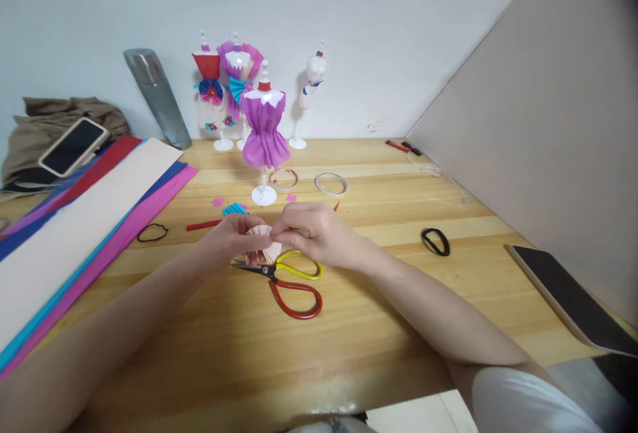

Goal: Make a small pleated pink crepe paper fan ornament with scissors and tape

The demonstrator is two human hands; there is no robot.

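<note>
A small round of pleated pale pink paper (270, 250) is held between both hands above the table. My left hand (233, 240) grips its left side with thumb and fingers. From the right, my right hand (312, 230) pinches the upper right part of the paper, its fingertips near the centre. Just below the hands lie scissors (298, 285) with one yellow and one red handle, their dark blades pointing left under my left hand. Behind the hands stands a small white dress form in a gathered purple paper dress (265, 129). A pleated blue paper piece (235, 209) lies beyond my left hand.
Long coloured paper sheets (100, 220) cover the left side, with a phone (74, 147) and a grey bottle (158, 97) behind. More dress forms (298, 143) stand by the wall. Tape rings (331, 184) lie mid-table; a black band (435, 242) and a dark tablet (573, 297) are right.
</note>
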